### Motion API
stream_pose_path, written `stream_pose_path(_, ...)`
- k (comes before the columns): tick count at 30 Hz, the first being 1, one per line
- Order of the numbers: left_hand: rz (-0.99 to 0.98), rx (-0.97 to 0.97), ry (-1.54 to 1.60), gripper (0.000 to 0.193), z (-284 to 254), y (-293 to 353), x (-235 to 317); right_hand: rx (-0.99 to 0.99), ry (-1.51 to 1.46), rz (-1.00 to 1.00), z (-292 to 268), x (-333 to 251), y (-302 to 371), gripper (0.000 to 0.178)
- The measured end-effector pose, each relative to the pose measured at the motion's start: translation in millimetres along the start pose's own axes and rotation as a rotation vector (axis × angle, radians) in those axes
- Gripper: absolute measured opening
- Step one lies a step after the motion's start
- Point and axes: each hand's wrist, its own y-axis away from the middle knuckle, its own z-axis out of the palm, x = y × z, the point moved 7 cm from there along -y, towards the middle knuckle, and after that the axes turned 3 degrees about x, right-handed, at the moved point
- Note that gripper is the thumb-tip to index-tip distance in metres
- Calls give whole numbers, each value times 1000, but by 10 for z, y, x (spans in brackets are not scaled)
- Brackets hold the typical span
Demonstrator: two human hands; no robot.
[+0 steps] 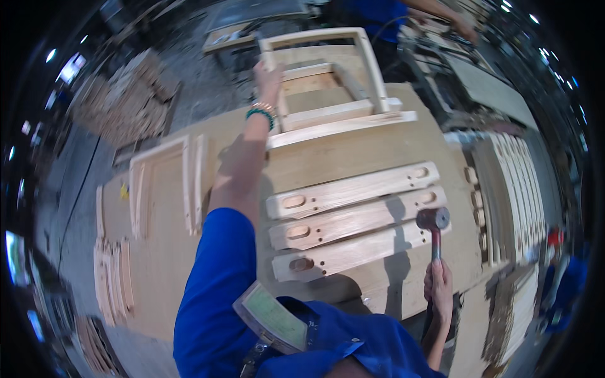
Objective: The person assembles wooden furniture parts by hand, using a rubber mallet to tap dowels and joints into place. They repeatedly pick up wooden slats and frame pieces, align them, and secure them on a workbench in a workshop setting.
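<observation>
My left hand [270,82] reaches far forward, its fingers closed round the left side of a pale wooden frame [370,66] at the table's far end. Beads circle that wrist. Close to my body, my right hand [440,286] grips the handle of a mallet [432,218], its head raised over the right ends of the nearest rails. Three wooden rails lie side by side before me: a far rail [353,187], a middle rail [353,217] and a near rail [359,252]. Each has an oval recess and small holes near its left end. A loose strip [343,129] lies before the frame.
Left on the table [170,271] are U-shaped frame parts [186,170] and a bundle of slats [112,277]. Slotted rails [520,195] stand stacked at right. Beyond the table are a wood pile [135,94] on the floor and another person's arm [441,12].
</observation>
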Motion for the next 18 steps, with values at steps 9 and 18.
stream_pose_path(9, 444, 160, -795, 47, -1966, 130, 309, -10, 11, 201, 341, 294, 62, 35)
stream_pose_path(18, -405, 51, -1308, 67, -4761, 715, -457, -284, -71, 50, 1486, -283, -1029, 38)
